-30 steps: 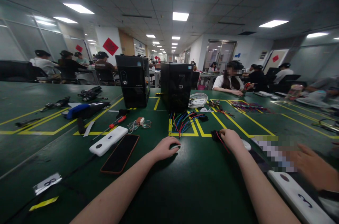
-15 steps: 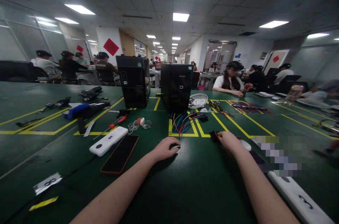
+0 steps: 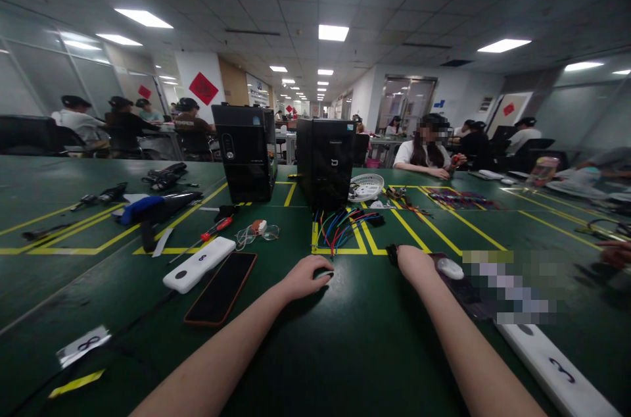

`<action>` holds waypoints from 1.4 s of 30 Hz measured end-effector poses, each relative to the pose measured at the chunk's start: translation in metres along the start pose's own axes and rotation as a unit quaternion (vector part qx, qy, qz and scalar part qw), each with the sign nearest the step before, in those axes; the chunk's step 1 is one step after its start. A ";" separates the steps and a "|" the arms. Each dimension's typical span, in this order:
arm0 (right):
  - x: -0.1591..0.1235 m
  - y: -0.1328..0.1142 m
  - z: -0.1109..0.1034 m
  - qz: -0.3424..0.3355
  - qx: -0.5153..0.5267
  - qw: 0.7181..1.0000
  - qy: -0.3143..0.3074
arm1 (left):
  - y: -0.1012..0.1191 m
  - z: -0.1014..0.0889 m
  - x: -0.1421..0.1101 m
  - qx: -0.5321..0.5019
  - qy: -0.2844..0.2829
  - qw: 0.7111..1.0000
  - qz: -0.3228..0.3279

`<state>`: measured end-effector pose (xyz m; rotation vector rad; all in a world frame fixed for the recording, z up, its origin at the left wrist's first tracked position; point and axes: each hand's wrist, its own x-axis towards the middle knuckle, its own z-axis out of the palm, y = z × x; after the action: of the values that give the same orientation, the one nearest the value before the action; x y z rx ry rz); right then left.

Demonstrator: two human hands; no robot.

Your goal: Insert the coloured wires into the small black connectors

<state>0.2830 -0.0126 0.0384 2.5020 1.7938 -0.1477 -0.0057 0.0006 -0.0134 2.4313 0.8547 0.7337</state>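
Observation:
My left hand (image 3: 306, 275) rests on the green table (image 3: 355, 338) with its fingers curled over a small pale object (image 3: 324, 274) that I cannot make out. My right hand (image 3: 413, 262) lies further right, its fingers closed on a small black connector (image 3: 392, 253) with thin red wires. A bundle of coloured wires (image 3: 340, 225) lies just beyond both hands, inside a yellow-taped square. A white mouse-like object (image 3: 450, 268) sits right beside my right hand.
Two black computer towers (image 3: 249, 152) (image 3: 327, 160) stand behind the wires. A phone (image 3: 221, 288), a white box (image 3: 200, 264), a red screwdriver (image 3: 217, 227) and glasses (image 3: 256, 231) lie at left. A white basket (image 3: 367, 186) sits behind; another white box (image 3: 557, 364) at right. Several people sit nearby.
My right hand has drawn slightly left and nearer with the black connector. A neighbour's hand at the right edge has pulled back out of view. My left hand has stayed put.

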 end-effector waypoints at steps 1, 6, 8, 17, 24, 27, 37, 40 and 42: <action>0.000 0.000 -0.001 -0.001 0.001 1.000 0.002 | 0.000 0.000 0.000 0.000 0.001 1.000 0.001; 0.002 0.008 -0.001 -0.014 0.013 1.000 0.002 | -0.001 0.000 0.000 0.002 0.000 1.000 0.003; 0.003 0.013 -0.001 -0.019 0.020 1.000 0.000 | -0.001 0.000 0.000 0.004 0.001 1.000 0.004; 0.019 0.028 0.011 0.028 0.102 0.987 0.118 | -0.001 0.000 0.001 0.006 -0.002 1.000 0.003; 0.024 0.030 0.017 0.018 0.113 0.981 0.155 | -0.002 0.001 0.000 0.005 -0.002 1.000 0.000; 0.023 0.027 0.016 0.008 0.118 0.977 0.177 | -0.002 0.001 0.000 0.007 -0.001 1.000 -0.003; 0.026 0.022 0.016 -0.012 0.076 0.980 0.186 | -0.001 -0.001 -0.001 0.006 -0.005 1.000 -0.007; 0.026 0.022 0.015 -0.012 0.061 0.982 0.180 | -0.003 0.001 -0.001 0.005 -0.003 1.000 -0.005; 0.025 0.021 0.014 -0.019 0.050 0.982 0.181 | -0.004 0.001 0.000 0.006 -0.003 1.000 -0.001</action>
<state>0.3104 0.0025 0.0214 2.7077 2.0047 0.2393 -0.0068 0.0026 -0.0165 2.4408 0.8626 0.7225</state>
